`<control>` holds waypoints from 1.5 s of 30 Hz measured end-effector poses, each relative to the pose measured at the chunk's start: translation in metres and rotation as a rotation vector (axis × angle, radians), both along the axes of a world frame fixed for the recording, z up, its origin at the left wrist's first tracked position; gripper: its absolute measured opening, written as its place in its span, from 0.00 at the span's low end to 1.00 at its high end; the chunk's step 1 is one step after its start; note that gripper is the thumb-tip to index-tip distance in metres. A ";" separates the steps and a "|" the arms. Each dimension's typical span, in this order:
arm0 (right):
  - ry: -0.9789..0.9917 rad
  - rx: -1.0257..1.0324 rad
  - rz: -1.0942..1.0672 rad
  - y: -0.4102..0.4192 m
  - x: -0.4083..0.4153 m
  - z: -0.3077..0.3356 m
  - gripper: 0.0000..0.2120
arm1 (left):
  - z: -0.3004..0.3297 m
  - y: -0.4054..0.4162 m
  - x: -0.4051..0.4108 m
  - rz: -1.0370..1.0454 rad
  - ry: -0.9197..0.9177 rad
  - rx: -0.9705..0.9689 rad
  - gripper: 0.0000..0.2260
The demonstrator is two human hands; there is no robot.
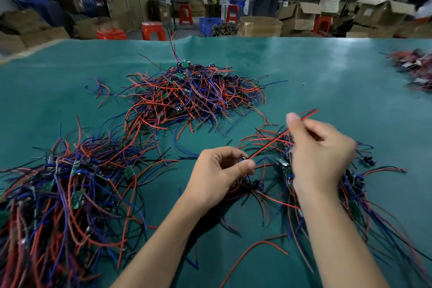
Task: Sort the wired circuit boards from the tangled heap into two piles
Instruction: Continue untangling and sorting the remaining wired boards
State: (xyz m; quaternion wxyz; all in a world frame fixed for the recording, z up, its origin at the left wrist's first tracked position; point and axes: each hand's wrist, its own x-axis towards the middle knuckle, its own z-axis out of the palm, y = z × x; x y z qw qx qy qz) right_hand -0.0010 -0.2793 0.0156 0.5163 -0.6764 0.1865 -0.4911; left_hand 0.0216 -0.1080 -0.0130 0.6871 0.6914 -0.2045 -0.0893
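Board (243, 159) is pinched in left hand (217, 175); its red wire (271, 145) is gripped by right hand (320, 154), heap (194, 93) lying well beyond both.

1. The table (304, 72) is covered by a teal sheet of vinyl-like look, smooth, with a soft sheen where light is caught at the far side.
2. The wires of the tangled heap (194, 93) are sheathed in smooth plastic insulation of red, blue and black, slightly glossy.
3. The small circuit boards (185, 63) are seen as rigid green laminate with a matt face.
4. The red wire (268, 145) pinched between the hands is coated in the same smooth plastic.
5. The cardboard boxes (259, 27) are of matt brown paperboard.
6. The stools (153, 30) are moulded in glossy red plastic.
7. The crate (208, 23) is made of blue plastic.
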 end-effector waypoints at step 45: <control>-0.166 0.091 0.319 0.025 -0.010 0.029 0.06 | 0.001 0.001 -0.002 -0.055 0.140 -0.159 0.05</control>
